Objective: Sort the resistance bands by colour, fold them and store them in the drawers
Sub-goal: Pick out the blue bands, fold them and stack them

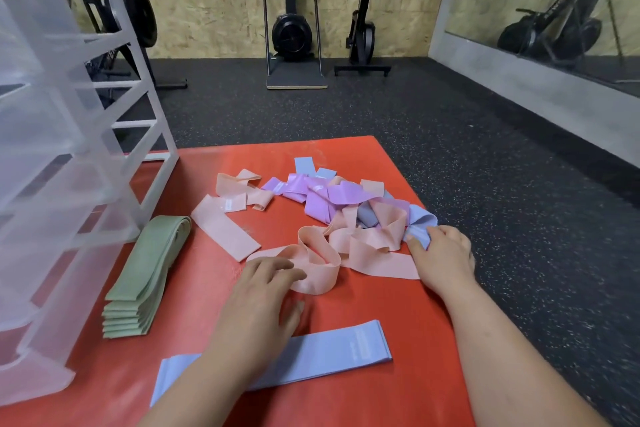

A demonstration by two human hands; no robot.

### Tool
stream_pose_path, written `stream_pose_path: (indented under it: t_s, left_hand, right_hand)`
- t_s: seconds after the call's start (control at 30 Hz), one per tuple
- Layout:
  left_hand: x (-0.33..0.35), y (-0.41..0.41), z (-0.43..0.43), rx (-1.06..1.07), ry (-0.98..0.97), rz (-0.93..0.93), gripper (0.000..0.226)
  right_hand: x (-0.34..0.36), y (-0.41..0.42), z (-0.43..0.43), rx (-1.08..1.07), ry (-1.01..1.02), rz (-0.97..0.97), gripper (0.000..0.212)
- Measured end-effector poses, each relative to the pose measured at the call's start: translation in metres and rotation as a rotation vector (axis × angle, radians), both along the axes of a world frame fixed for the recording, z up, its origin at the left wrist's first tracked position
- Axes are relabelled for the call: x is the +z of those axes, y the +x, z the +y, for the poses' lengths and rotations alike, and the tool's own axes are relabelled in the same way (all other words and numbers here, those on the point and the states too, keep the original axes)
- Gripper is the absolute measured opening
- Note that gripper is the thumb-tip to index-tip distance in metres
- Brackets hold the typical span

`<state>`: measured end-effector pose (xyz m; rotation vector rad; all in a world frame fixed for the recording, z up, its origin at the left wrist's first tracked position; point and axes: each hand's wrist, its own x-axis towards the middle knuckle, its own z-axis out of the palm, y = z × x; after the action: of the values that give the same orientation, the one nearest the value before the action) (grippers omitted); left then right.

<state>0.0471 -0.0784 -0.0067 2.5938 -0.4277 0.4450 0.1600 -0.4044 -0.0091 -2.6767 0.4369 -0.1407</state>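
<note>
A tangled heap of resistance bands (346,208) in pink, purple and blue lies on the red mat (415,322). My right hand (443,256) pinches a blue band (420,224) at the heap's right edge. My left hand (263,298) hovers with relaxed fingers beside a looped pink band (318,267), its fingertips close to it. A flat blue band (343,350) lies near me, partly under my left forearm. Folded green bands (145,274) are stacked at the left. A flat pink band (221,229) lies apart from the heap.
A translucent plastic drawer unit (69,156) stands on the mat's left side. Beyond the mat is dark rubber flooring (485,166). Exercise machines (294,28) stand against the plywood back wall, and a mirror (554,10) runs along the right.
</note>
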Motion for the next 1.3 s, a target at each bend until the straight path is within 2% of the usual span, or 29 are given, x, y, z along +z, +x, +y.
stream_pose_path:
  t_s: [0.13,0.23,0.5,0.7,0.8,0.93,1.03,1.13,1.3]
  left_hand:
    - [0.003,-0.002,0.002,0.01,-0.009,0.006,0.038]
    - [0.005,-0.005,0.0,0.001,0.001,0.005,0.038]
    - [0.015,-0.006,-0.001,0.022,-0.115,-0.007,0.037]
    - [0.033,-0.012,-0.007,0.016,-0.299,-0.017,0.034]
    - [0.041,-0.015,-0.011,-0.005,-0.424,0.007,0.047]
    - [0.047,-0.018,-0.021,-0.063,-0.658,0.189,0.065]
    - [0.05,-0.015,-0.023,-0.077,-0.811,0.222,0.057]
    - [0.052,-0.011,-0.02,-0.001,-0.921,0.195,0.041]
    - [0.053,-0.007,-0.012,0.121,-1.067,0.197,0.025]
  right_hand:
    - [0.002,-0.006,-0.004,0.054,0.022,-0.014,0.055]
    - [0.012,-0.01,-0.001,0.139,0.129,-0.098,0.042]
    - [0.085,-0.04,0.035,0.482,0.362,-0.474,0.041]
    - [0.111,-0.082,0.063,0.701,0.478,-0.587,0.041]
    - [0.103,-0.092,0.082,0.721,0.567,-0.568,0.037]
    - [0.089,-0.098,0.106,0.783,0.693,-0.444,0.039]
    - [0.082,-0.1,0.12,0.828,0.726,-0.388,0.043]
    - [0.078,-0.101,0.129,0.858,0.715,-0.321,0.042]
    - [0.076,-0.102,0.138,0.901,0.577,-0.318,0.057]
